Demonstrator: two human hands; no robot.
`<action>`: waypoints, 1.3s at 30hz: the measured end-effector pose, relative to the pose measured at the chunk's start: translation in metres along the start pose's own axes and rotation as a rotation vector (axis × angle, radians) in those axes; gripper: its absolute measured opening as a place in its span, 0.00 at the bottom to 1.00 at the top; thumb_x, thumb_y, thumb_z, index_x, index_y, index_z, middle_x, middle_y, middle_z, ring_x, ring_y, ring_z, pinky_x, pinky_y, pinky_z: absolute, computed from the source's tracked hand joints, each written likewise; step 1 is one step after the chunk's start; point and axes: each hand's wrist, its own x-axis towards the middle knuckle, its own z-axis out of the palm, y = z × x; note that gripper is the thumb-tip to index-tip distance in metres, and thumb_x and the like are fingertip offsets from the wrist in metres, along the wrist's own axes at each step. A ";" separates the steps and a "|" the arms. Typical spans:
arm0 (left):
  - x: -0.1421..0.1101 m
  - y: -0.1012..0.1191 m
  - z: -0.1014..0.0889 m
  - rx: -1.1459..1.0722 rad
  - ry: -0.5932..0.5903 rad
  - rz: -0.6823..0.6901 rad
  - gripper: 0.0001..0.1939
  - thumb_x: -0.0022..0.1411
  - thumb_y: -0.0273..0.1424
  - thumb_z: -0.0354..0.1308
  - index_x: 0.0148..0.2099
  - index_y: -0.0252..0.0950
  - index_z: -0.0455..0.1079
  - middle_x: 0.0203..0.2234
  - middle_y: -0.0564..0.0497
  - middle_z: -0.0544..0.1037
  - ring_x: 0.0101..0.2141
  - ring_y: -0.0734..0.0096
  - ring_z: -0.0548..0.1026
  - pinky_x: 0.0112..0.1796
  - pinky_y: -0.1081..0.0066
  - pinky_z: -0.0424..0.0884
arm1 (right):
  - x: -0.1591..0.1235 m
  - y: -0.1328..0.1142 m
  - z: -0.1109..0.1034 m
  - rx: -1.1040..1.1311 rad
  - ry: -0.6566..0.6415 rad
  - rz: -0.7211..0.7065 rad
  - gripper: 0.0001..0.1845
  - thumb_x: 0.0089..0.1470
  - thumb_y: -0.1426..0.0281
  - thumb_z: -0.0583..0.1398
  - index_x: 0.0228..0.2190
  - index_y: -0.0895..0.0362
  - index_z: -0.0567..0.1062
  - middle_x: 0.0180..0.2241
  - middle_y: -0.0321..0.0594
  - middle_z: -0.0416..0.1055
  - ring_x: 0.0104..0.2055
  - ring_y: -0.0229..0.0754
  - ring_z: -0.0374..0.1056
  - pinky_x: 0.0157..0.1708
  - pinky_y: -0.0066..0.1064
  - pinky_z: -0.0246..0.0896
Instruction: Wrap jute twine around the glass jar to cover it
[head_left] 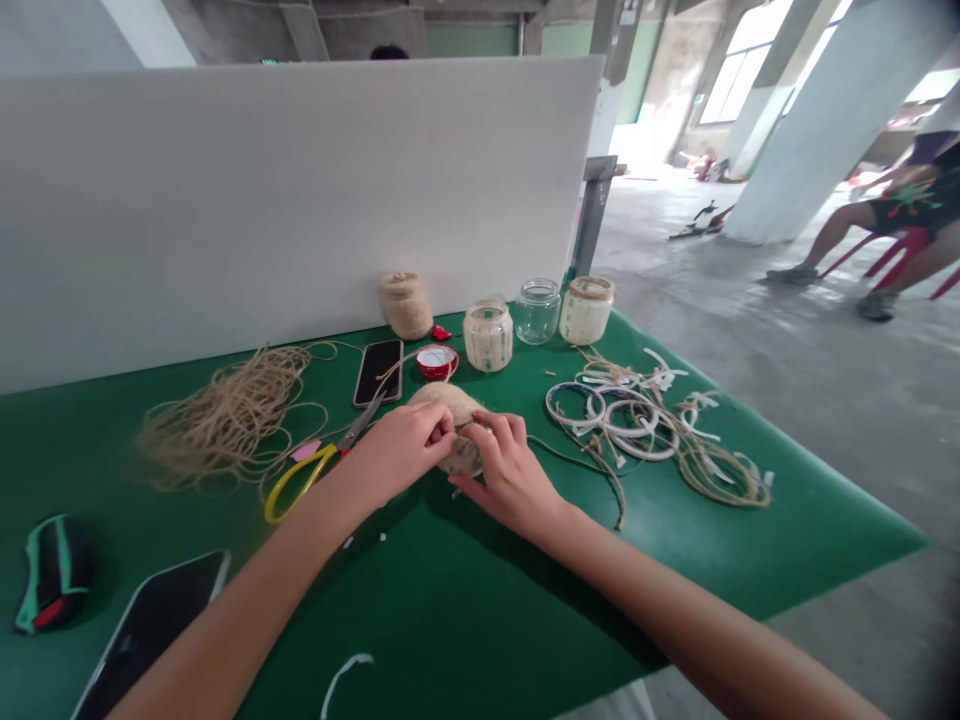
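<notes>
A glass jar partly wrapped in twine (450, 400) lies tilted between my hands, its bare glass end towards me. My right hand (514, 475) is closed around its right side, thumb below and fingers on top. My left hand (412, 445) presses curled, pinched fingers against the jar where the wrapping meets the glass; what is between the fingertips is hidden. Just behind the jar, a loose strand of twine loops past a red roll of tape (436, 361). Yellow-handled scissors (319, 465) lie beside my left wrist.
At the back stand a fully wrapped jar (406, 306), a clear jar (538, 312) and two whitish-coated jars (488, 336). Loose twine (232, 415) is heaped left; rings and cords (637, 420) lie right. Two phones (379, 372) and a cutter (52, 575) are on the left. A white panel (300, 200) stands behind.
</notes>
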 end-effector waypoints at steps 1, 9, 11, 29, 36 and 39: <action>0.001 0.001 0.000 0.004 0.005 -0.002 0.07 0.58 0.31 0.48 0.28 0.37 0.61 0.23 0.55 0.69 0.26 0.73 0.66 0.27 0.73 0.58 | 0.000 0.000 0.000 -0.001 0.002 -0.001 0.25 0.48 0.67 0.60 0.46 0.60 0.58 0.45 0.51 0.62 0.49 0.50 0.54 0.44 0.45 0.60; 0.001 0.006 0.004 -0.006 0.047 -0.040 0.06 0.56 0.30 0.50 0.26 0.37 0.60 0.21 0.55 0.67 0.24 0.74 0.65 0.26 0.73 0.57 | 0.000 0.001 0.001 0.002 -0.004 0.007 0.24 0.49 0.67 0.60 0.46 0.59 0.58 0.45 0.51 0.61 0.49 0.50 0.55 0.43 0.45 0.61; 0.000 0.007 0.003 -0.010 0.046 -0.034 0.07 0.56 0.30 0.49 0.26 0.37 0.60 0.21 0.55 0.67 0.24 0.74 0.65 0.26 0.73 0.57 | 0.000 0.000 0.000 0.002 -0.002 0.000 0.24 0.49 0.67 0.60 0.46 0.59 0.58 0.45 0.51 0.61 0.49 0.50 0.55 0.44 0.45 0.61; -0.001 0.002 0.007 0.014 0.104 -0.015 0.07 0.56 0.28 0.48 0.26 0.37 0.59 0.21 0.56 0.66 0.23 0.75 0.64 0.25 0.74 0.56 | 0.000 0.001 0.001 -0.009 0.002 0.002 0.23 0.50 0.66 0.60 0.45 0.60 0.59 0.44 0.51 0.62 0.49 0.49 0.55 0.43 0.44 0.60; -0.007 -0.001 0.006 -0.044 0.107 0.008 0.06 0.58 0.30 0.48 0.30 0.37 0.63 0.23 0.55 0.70 0.23 0.76 0.66 0.26 0.74 0.59 | 0.001 0.000 -0.001 -0.045 -0.006 -0.030 0.25 0.47 0.67 0.62 0.45 0.64 0.61 0.44 0.53 0.62 0.48 0.50 0.55 0.43 0.44 0.60; -0.008 -0.001 0.007 -0.048 0.117 0.001 0.07 0.59 0.32 0.48 0.30 0.37 0.63 0.23 0.55 0.70 0.23 0.75 0.66 0.26 0.73 0.59 | 0.001 0.000 -0.001 -0.056 -0.013 -0.037 0.26 0.46 0.67 0.62 0.44 0.64 0.62 0.44 0.54 0.61 0.48 0.50 0.55 0.43 0.44 0.60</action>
